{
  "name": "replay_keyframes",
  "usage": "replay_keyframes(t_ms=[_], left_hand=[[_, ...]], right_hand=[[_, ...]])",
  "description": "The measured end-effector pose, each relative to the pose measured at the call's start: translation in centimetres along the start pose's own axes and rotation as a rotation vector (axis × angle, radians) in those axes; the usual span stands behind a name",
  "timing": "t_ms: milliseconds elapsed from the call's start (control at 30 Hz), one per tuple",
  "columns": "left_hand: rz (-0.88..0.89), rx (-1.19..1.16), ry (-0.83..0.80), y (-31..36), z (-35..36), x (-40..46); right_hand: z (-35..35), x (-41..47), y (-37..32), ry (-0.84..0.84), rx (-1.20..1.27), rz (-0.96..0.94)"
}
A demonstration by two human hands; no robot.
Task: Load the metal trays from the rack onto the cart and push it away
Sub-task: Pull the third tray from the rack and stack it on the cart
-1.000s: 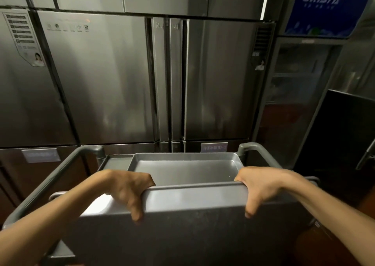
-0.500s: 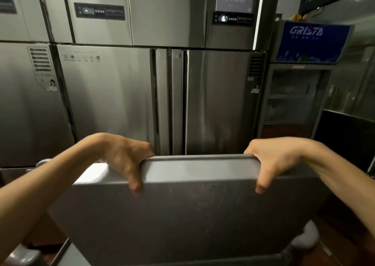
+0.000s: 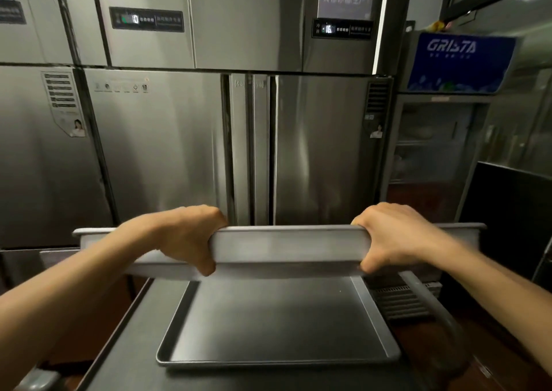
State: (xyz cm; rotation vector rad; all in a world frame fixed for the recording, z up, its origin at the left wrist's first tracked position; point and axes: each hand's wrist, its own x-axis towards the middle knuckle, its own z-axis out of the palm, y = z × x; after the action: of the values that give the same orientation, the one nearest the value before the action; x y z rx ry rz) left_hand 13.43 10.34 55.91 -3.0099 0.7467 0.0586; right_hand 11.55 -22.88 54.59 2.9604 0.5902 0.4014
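Now I've got my left hand [image 3: 188, 238] and right hand [image 3: 385, 235] clamped on the near rim of a metal tray [image 3: 283, 246], held level above the tray [image 3: 277, 325] lying on the cart [image 3: 134, 331], probably for stacking.

Held tray [image 3: 283, 246] above tray [image 3: 277, 325] on cart [image 3: 134, 331], before refrigerators [image 3: 167, 140].

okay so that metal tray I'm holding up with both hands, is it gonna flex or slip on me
The held tray looks like rigid sheet metal, so it probably won't flex. Its smooth finish could be slippery, though the left hand and right hand hook its rim.
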Motion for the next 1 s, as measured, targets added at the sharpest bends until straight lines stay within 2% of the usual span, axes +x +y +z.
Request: replay_keyframes(t_ms=[167,267,367,533,767,1000], left_hand=[[-0.002,0.260,0.186,-1.1,6.8,2.8],[0.003,0.253,0.228,-1.7,11.2,4.3],[0.009,0.219,0.264,-2.0,15.3,5.2],[0.039,0.185,0.304,-2.0,20.8,5.9],[0.078,0.200,0.207,-1.5,26.4,6.9],[0.086,0.129,0.188,-1.1,29.5,8.0]], right_hand=[[7.7,0.8,-0.3,0.134,-0.098,-0.002],[12.0,0.9,-0.6,0.267,-0.094,-0.018],[15.5,0.9,-1.2,0.315,-0.018,-0.015],[20.9,1.1,-1.8,0.278,0.039,-0.010],[26.9,1.1,-1.6,0.186,0.072,0.004],[31.2,0.1,-1.3,0.164,0.095,0.013]])
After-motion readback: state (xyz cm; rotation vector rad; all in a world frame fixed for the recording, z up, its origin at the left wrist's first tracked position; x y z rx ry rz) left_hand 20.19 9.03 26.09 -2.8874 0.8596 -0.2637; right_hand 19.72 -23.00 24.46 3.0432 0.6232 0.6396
